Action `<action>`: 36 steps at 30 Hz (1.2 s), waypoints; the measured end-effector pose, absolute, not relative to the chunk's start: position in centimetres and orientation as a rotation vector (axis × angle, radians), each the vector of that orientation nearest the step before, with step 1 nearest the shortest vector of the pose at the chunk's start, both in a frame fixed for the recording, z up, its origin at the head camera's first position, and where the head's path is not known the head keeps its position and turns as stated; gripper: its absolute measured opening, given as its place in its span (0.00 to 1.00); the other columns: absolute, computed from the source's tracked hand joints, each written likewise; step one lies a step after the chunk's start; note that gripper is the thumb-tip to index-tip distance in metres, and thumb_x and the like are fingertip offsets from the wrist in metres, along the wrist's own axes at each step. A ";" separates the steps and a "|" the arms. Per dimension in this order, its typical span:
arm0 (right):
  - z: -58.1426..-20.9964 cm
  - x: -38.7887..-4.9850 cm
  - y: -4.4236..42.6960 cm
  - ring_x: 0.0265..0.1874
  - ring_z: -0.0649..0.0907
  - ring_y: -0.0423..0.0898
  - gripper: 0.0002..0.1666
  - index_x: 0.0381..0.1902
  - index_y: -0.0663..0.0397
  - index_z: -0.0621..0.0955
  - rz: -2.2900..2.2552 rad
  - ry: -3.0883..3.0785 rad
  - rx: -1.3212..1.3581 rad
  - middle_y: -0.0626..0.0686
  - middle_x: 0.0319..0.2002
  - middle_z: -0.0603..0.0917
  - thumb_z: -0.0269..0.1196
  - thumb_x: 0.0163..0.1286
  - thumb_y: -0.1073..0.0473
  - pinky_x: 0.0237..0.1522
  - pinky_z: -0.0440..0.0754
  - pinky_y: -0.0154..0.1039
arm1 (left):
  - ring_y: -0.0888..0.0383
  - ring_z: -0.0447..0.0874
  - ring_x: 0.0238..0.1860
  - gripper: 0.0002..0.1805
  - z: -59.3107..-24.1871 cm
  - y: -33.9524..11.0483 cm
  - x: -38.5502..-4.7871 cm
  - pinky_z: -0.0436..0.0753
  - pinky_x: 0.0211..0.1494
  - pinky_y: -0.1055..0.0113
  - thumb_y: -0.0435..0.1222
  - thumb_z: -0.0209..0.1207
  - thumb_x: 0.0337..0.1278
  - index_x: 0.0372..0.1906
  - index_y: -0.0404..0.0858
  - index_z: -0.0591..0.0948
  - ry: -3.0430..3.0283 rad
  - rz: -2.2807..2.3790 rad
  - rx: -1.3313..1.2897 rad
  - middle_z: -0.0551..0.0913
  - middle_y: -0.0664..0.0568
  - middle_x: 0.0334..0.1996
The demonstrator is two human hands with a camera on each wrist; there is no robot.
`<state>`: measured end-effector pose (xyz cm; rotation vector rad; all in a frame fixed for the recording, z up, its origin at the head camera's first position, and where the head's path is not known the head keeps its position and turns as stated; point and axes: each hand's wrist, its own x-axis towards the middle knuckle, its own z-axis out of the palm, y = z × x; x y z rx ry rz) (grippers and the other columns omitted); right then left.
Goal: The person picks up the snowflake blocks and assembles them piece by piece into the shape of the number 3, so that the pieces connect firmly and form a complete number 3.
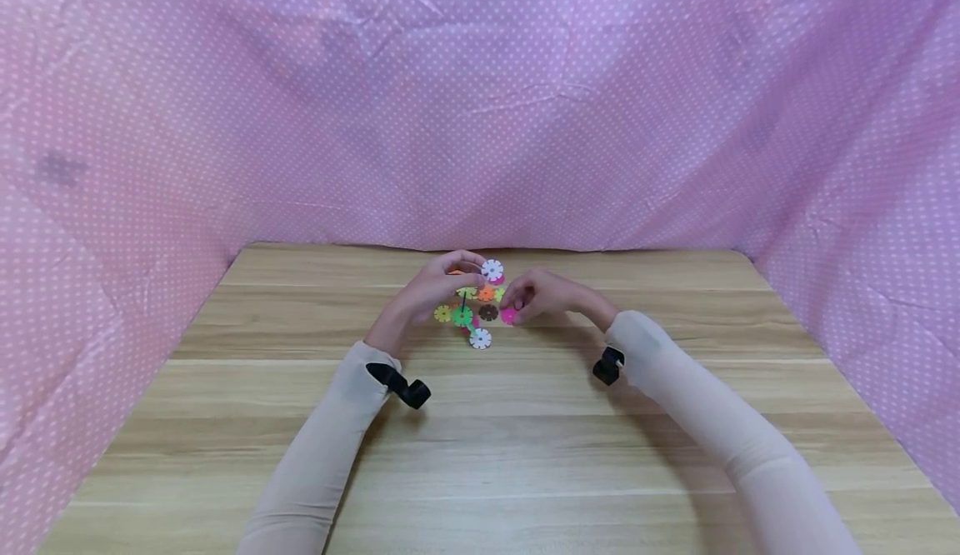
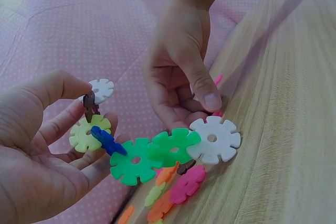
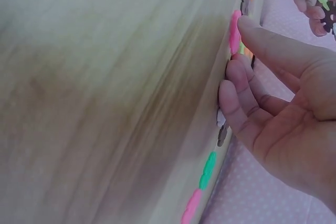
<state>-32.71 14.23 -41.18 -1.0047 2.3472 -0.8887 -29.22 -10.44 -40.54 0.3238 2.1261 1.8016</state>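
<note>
My left hand (image 2: 47, 145) grips a chain of slotted plastic discs, its fingertips pinching a brown disc (image 2: 91, 106). A white disc (image 2: 102, 90) sits above the brown one. From there the chain runs through a yellow disc (image 2: 86, 134), a blue disc (image 2: 107, 140), two green discs (image 2: 135, 161) and a white end disc (image 2: 212, 139). Close by on the right, my right hand (image 1: 543, 295) has its thumb and curled fingers at a pink disc (image 1: 510, 315), seemingly pinching it; the fingers partly hide the disc.
Loose discs lie on the wooden table (image 1: 480, 455) below the chain, among them a pink disc (image 2: 188, 184), an orange disc (image 2: 160, 205) and a brown disc (image 1: 488, 312). Behind the table's far edge hangs a pink dotted cloth (image 1: 480, 122).
</note>
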 end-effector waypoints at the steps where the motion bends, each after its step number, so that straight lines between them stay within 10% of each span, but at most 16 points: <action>1: -41.3 -32.8 14.2 0.33 0.78 0.42 0.16 0.47 0.67 0.86 -0.885 2.347 -1.011 0.60 0.36 0.85 0.73 0.61 0.69 0.36 0.77 0.29 | 0.47 0.80 0.58 0.19 -40.5 -10.4 -29.2 0.79 0.62 0.52 0.39 0.63 0.68 0.61 0.43 0.77 2.122 1.802 0.322 0.80 0.45 0.54; 36: -40.6 -33.1 14.6 0.32 0.86 0.46 0.15 0.48 0.70 0.84 -1.580 2.335 -0.562 0.50 0.34 0.89 0.71 0.65 0.66 0.41 0.87 0.45 | 0.48 0.79 0.62 0.19 -40.9 -10.5 -29.8 0.79 0.59 0.53 0.39 0.60 0.68 0.61 0.41 0.74 2.096 1.791 0.205 0.81 0.47 0.55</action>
